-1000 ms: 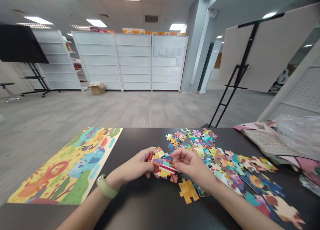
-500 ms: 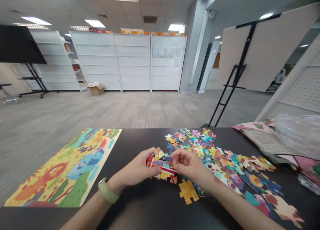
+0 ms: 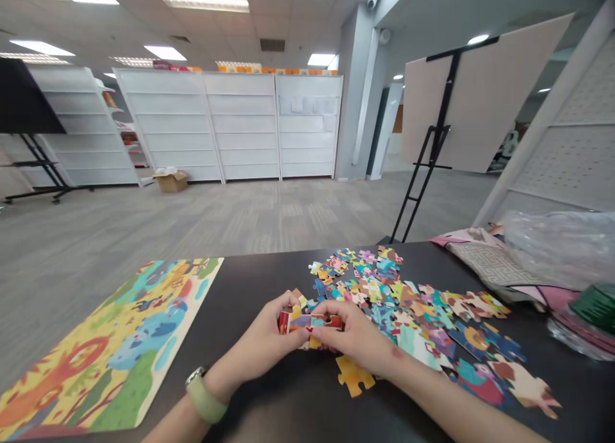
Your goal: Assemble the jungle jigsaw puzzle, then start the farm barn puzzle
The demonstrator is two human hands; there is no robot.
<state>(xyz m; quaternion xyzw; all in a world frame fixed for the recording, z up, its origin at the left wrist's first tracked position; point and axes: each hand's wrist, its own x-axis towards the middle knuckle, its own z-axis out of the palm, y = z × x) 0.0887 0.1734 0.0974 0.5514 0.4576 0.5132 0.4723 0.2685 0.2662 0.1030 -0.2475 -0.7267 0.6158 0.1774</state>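
The fingers (image 3: pixel 287 297) of the left hand (image 3: pixel 269 331) are grasping a small group of jigsaw pieces (image 3: pixel 298 321), while the right hand (image 3: pixel 353 335) is pinching the same group from the other side, its thumb pointing toward the left thumb. The hands are partly hiding the group, which is sitting between them over the black surface (image 3: pixel 254 283). Just below the right hand, a yellow-orange jigsaw piece (image 3: pixel 354 377) is lying alone. Many loose pieces (image 3: pixel 379 288) are spreading beyond and rightward. An animal-picture sheet (image 3: pixel 120 359) is lying flat at left; patterned cloth (image 3: pixel 492 261) is resting at far right.
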